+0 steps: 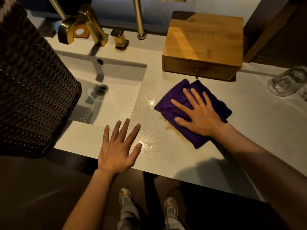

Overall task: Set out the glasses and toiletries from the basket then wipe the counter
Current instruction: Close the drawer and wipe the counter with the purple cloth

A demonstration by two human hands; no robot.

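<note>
Now right hand (197,113) flat on one purple cloth (176,100); left hand (116,150) splayed, empty

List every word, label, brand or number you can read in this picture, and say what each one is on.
No text here can be read for certain.
Wooden drawer box: a faint engraved line on its top, too dim and blurred to read.
Purple cloth, woven basket, glasses, gold faucet and counter: no lettering visible.

Folded purple cloth (182,103) flat on wet pale counter (249,117).
</note>
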